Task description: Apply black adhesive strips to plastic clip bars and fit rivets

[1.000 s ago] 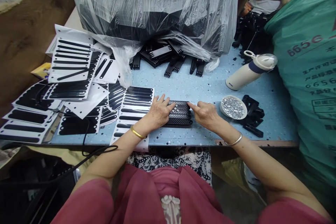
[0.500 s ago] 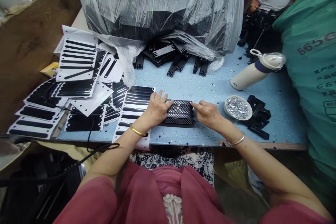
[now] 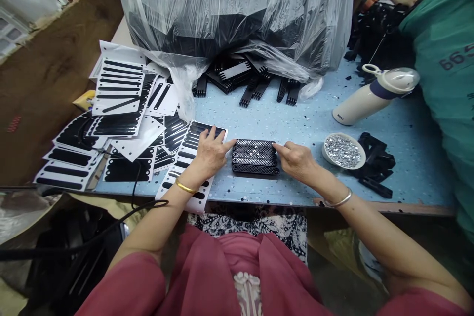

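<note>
A block of black textured strips (image 3: 255, 157), laid side by side with small silvery rings near its middle, lies flat on the table in front of me. My left hand (image 3: 212, 155) has its fingers spread over a white sheet of black adhesive strips (image 3: 185, 160), and its thumb reaches the block's upper left corner. At the upper right corner is my right hand (image 3: 295, 159), its index finger touching the end of the top strip and the other fingers curled in. Whatever the curled fingers may hold is hidden.
To the right stand a bowl of small metal rings (image 3: 343, 150), black parts (image 3: 375, 163) and a tilted-looking bottle (image 3: 374, 96). More strip sheets (image 3: 120, 86) pile up left. A plastic-covered bag (image 3: 237, 15) and black pieces (image 3: 255, 81) fill the back; a green sack (image 3: 444, 59) borders the right.
My left hand has drawn left off the block, uncovering its left end, and the strip sheet beneath it has tilted. My right hand stays at the upper right corner. The view has shifted slightly.
</note>
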Demonstrator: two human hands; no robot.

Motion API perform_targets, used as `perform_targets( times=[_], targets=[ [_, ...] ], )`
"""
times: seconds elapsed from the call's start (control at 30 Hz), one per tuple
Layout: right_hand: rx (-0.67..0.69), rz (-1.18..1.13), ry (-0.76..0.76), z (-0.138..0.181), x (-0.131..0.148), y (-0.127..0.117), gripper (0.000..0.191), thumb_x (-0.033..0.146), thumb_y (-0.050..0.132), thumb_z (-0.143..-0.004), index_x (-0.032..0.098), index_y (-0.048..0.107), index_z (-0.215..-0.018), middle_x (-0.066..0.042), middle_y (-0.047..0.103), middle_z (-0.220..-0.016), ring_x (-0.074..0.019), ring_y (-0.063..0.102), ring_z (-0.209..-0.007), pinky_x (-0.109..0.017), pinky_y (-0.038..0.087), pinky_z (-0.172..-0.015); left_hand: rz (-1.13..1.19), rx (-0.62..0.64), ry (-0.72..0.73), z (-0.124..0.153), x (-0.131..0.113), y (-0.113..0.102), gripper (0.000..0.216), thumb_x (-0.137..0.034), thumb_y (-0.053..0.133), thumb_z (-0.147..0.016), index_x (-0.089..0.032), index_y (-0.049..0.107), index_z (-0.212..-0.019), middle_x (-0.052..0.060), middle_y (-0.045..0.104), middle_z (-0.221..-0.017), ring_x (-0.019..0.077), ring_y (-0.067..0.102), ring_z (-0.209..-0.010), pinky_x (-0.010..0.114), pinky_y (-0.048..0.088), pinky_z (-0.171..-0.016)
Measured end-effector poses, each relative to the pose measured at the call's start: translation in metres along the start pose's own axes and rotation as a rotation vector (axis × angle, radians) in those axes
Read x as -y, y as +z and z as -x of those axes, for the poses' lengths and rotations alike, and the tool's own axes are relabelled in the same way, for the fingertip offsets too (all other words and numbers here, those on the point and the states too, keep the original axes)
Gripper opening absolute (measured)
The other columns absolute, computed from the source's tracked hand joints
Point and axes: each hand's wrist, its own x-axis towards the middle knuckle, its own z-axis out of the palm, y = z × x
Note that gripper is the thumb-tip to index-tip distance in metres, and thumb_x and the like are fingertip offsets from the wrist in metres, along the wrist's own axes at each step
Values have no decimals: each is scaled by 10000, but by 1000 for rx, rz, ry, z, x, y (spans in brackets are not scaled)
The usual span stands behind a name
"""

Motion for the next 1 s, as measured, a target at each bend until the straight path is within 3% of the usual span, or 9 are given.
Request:
perform_targets(
  times=[0.4,0.7,0.9,1.0],
  targets=[
    [-10,26,-17,-2,2,0,394,114,428,-847,109,719,-1113,-91,619,-716,-173,505,-599,-298,362,-569,49,46,37,0,-1,-1,567,-6,483,-765,-140,603,-1303,212,619,-1307,430,479,-1315,627,368,-1004],
    [-11,26,-18,-1,0,3,426,117,417,-855,104,709,-1164,-93,629,-716,-175,508,-593,-298,365,-571,-3,93,95,2,-1,0,530,-23,472,-791,-173,613,-1278,166,642,-1292,403,502,-1287,570,374,-988],
    [-49,-71,-15,-5,0,-1,381,137,409,-891,126,739,-1080,-82,625,-704,-157,507,-577,-278,385,-565,-13,143,105,-3,-2,0,488,-26,487,-762,-140,629,-1215,153,705,-1034,349,591,-1102,500,404,-905],
    [-118,-132,12,-11,2,-6,357,151,418,-905,144,751,-1033,-64,606,-679,-145,507,-584,-261,386,-569,-26,124,107,-8,-3,-1,446,-26,478,-763,-138,654,-1157,149,696,-992,346,588,-1099,477,403,-883]
  ],
)
